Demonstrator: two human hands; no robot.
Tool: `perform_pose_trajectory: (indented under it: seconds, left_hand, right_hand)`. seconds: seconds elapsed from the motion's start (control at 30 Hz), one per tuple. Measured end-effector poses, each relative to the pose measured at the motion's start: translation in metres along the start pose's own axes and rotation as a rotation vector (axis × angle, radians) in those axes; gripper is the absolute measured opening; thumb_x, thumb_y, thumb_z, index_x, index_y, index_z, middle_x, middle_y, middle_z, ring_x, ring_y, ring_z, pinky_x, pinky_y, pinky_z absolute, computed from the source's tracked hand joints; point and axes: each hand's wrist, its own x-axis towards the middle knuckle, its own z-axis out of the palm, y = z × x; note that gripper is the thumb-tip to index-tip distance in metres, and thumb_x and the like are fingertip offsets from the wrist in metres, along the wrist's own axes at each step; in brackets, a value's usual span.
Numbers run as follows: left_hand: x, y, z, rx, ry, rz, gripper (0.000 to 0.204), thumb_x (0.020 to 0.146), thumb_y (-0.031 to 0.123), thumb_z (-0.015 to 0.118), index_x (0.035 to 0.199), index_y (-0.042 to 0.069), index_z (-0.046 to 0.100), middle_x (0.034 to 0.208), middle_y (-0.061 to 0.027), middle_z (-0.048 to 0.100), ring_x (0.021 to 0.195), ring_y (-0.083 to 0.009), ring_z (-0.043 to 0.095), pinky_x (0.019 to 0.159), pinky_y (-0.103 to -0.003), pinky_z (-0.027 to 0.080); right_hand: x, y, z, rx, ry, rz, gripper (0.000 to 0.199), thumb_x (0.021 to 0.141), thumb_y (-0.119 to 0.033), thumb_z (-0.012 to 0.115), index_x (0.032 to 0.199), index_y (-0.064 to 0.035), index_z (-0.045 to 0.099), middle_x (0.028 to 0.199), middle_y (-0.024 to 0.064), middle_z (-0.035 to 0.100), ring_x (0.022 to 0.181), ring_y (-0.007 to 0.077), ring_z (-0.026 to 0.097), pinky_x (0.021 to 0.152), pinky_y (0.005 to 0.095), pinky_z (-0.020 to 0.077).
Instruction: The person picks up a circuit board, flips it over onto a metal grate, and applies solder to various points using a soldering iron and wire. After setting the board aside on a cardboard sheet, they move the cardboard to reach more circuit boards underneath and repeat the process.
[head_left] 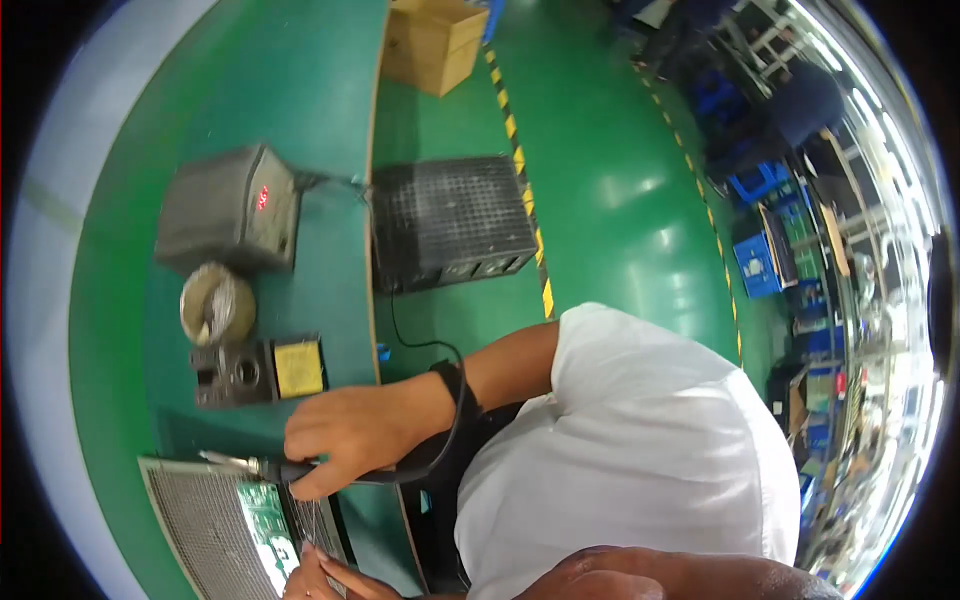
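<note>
My right hand (350, 437), with a black band at its wrist, is closed round the dark handle of a soldering iron (265, 468). The iron's metal tip points away from me, over the edge of a grey mesh panel (195, 520). A green circuit board (262, 512), partly washed out by glare, lies on this panel. Beside the board, at the lower edge, my left hand (325, 578) pinches thin paired metal prongs that look like tweezers (308, 520). The lower part of that hand is cut off by the picture's rim.
On the green bench stand a grey soldering station (225, 210), a round tin (218, 303) and an iron holder (232, 374) with a yellow sponge (299, 369). A black cord (462, 385) loops past my right wrist. Beside the bench sit a black crate (455, 225) and a cardboard box (435, 45).
</note>
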Motion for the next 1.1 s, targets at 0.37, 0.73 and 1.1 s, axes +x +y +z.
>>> perform_pose_trajectory:
  seconds: [0.37,0.73,1.1]
  left_hand:
    - [-0.003,0.000,0.008,0.009,0.014,0.150,0.016,0.093,0.019,0.075,0.095,0.004,0.076,0.083,-0.0114,0.070,0.074,-0.0337,0.063,0.070,-0.046,0.047]
    - [-0.032,-0.036,0.012,-0.104,-0.016,0.046,0.018,0.091,0.022,0.079,0.099,0.005,0.078,0.083,-0.0156,0.070,0.072,-0.0367,0.061,0.069,-0.048,0.046]
    - [-0.057,-0.035,0.021,0.038,0.140,-0.307,0.016,0.085,0.004,0.076,0.080,0.005,0.061,0.074,-0.0051,0.060,0.070,-0.0225,0.051,0.079,-0.040,0.042]
  right_hand:
    - [-0.012,-0.015,-0.046,-0.104,0.020,0.018,0.012,0.081,-0.020,0.070,0.079,-0.0140,0.060,0.080,0.0064,0.043,0.073,0.0287,0.053,0.057,0.0399,0.0414]
    - [-0.015,-0.016,-0.025,-0.038,0.026,-0.025,0.017,0.078,-0.020,0.070,0.073,-0.0119,0.056,0.079,0.0081,0.044,0.074,0.0310,0.054,0.058,0.0417,0.0420]
    - [-0.031,-0.004,-0.009,0.269,-0.090,0.154,0.037,0.081,-0.002,0.074,0.117,-0.0092,0.070,0.094,0.0104,0.063,0.075,0.0265,0.062,0.064,0.0376,0.0469]
